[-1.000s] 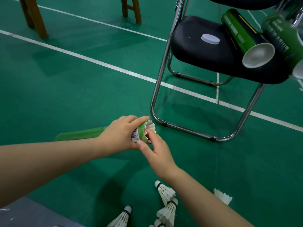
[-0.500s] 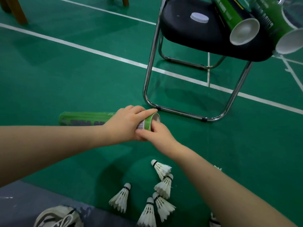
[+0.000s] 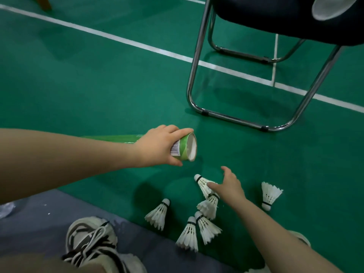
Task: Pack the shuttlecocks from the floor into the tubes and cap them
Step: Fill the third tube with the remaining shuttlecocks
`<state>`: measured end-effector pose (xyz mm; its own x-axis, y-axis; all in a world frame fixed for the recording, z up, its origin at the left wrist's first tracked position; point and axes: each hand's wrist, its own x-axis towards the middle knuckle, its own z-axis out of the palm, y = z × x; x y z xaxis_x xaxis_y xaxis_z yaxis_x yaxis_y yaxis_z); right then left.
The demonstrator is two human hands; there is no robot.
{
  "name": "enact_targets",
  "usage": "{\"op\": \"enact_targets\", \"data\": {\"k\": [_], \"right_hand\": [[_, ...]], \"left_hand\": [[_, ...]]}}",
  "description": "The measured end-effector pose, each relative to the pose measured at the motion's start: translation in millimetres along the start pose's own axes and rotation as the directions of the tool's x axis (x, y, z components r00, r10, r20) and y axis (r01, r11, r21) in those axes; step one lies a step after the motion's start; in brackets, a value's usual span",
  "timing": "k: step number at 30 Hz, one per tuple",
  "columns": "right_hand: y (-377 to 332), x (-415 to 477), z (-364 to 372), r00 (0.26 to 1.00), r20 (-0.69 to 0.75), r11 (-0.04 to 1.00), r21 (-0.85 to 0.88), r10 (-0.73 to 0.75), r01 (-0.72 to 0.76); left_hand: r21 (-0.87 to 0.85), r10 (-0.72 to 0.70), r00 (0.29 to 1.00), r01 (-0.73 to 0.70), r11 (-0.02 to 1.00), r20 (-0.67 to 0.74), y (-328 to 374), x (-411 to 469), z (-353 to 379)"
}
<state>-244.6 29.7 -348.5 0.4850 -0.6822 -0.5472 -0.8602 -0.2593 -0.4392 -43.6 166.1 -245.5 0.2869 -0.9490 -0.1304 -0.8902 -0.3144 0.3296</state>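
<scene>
L hand [image 3: 157, 146] grips the tube [image 3: 184, 147] near its open mouth, mid-frame. It's held level w/ the mouth turned right toward the pile, prob. so the next one slides straight in. R hand [image 3: 230, 186] is loose, fingers spread, holding nothing, reaching onto a shuttle [image 3: 201, 183] at lower centre. Floor count: 6 shuttles, 5 clustered lower centre, 1 apart at right. Tubes: 1 in hand, plus 2nd tube [image 3: 331, 6] end at upper right by the chair [image 3: 197, 56].

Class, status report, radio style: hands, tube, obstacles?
Left hand grips uncapped tube. Right hand open at nearest shuttlecock. Chair frame beyond, not in the way.
</scene>
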Motion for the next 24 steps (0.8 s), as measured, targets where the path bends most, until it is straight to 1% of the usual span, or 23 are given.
{"op": "enact_targets", "data": {"k": [2, 5, 9, 13, 15, 17, 20, 22, 23, 24], "right_hand": [[1, 1, 9, 0.999, 0.040, 0.993, -0.119, 0.004, 0.001], [2, 0, 20, 0.996, 0.087, 0.976, -0.219, 0.007, 0.012], [3, 1, 28, 0.997, 0.072, 0.960, -0.280, -0.008, 0.028], [7, 5, 32, 0.999, 0.043, 0.965, -0.263, -0.005, 0.016], [9, 5, 34, 0.999, 0.030, 0.983, -0.180, -0.030, 0.035], [10, 5, 34, 0.998, 0.016, 0.997, -0.055, -0.054, 0.055], [9, 5, 32, 0.995, -0.031, 0.992, 0.080, -0.097, 0.100], [4, 5, 27, 0.988, -0.107, 0.962, 0.240, -0.109, 0.132], [-1, 4, 22, 0.984, -0.150, 0.923, 0.358, -0.092, 0.141], [-7, 3, 16, 0.980, -0.191, 0.863, 0.483, -0.063, 0.150]], "left_hand": [[0.011, 0.000, 1.000, -0.001, 1.000, 0.018, 0, 0, 5], [-0.004, 0.006, 1.000, -0.006, 1.000, 0.029, 0, 2, 12], [-0.042, 0.021, 0.999, -0.019, 0.999, 0.040, 2, 5, 18], [-0.035, 0.030, 0.998, -0.028, 0.999, 0.046, -1, 5, 19], [-0.037, 0.025, 0.999, -0.023, 0.999, 0.043, -4, 5, 18], [-0.036, 0.023, 0.999, -0.022, 0.999, 0.043, -7, 4, 18], [-0.033, 0.025, 0.998, -0.023, 0.999, 0.051, -8, 4, 18], [-0.033, 0.027, 0.999, -0.025, 0.999, 0.047, -8, 4, 18], [-0.033, 0.027, 0.999, -0.026, 0.999, 0.045, -8, 4, 18], [-0.031, 0.027, 0.999, -0.026, 0.999, 0.042, -8, 4, 17]]}}
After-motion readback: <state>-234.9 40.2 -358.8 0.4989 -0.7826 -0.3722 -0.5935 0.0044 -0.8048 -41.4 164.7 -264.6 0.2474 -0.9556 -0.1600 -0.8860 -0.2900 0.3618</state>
